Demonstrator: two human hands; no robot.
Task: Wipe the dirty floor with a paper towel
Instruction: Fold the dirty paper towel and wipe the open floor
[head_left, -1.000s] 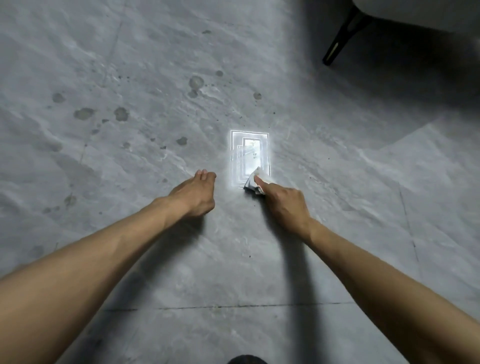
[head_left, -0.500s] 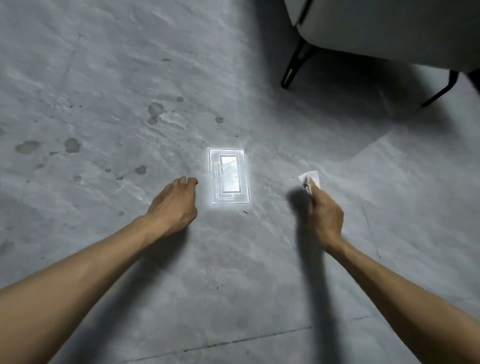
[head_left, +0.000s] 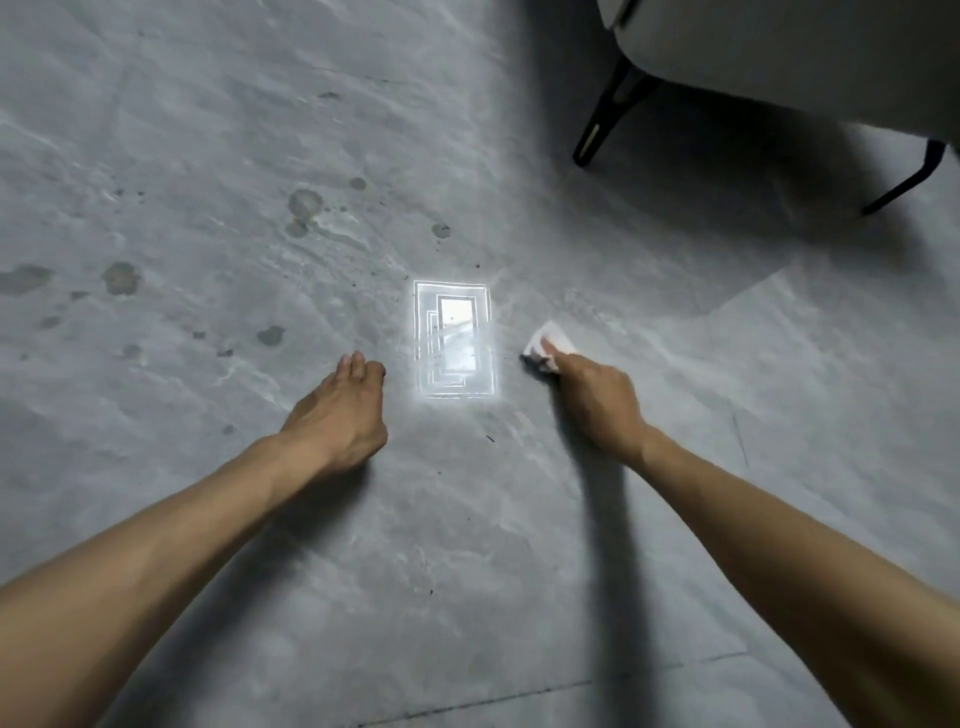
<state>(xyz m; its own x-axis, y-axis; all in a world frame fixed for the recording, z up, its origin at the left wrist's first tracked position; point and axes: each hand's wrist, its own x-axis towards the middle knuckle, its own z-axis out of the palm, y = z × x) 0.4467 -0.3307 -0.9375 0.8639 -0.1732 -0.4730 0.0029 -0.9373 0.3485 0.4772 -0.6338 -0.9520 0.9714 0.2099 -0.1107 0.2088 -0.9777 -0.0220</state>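
Note:
The grey marble-patterned floor (head_left: 467, 545) fills the view. Dark round stains (head_left: 304, 203) dot it at the upper left, with more at the far left (head_left: 120, 277). My right hand (head_left: 597, 397) holds a crumpled white paper towel (head_left: 548, 345) and presses it against the floor, right of a bright rectangular light reflection (head_left: 454, 340). My left hand (head_left: 340, 415) rests on the floor left of that reflection, fingers loosely bent, holding nothing.
A pale upholstered seat (head_left: 779, 57) on thin black legs (head_left: 605, 122) stands at the upper right and casts a dark shadow under it. A tile joint (head_left: 467, 701) runs across the floor near the bottom.
My right hand swept the paper towel from the reflection out to the right, then came back a little toward it. The view shifted, bringing the seat into sight. My left hand stayed planted.

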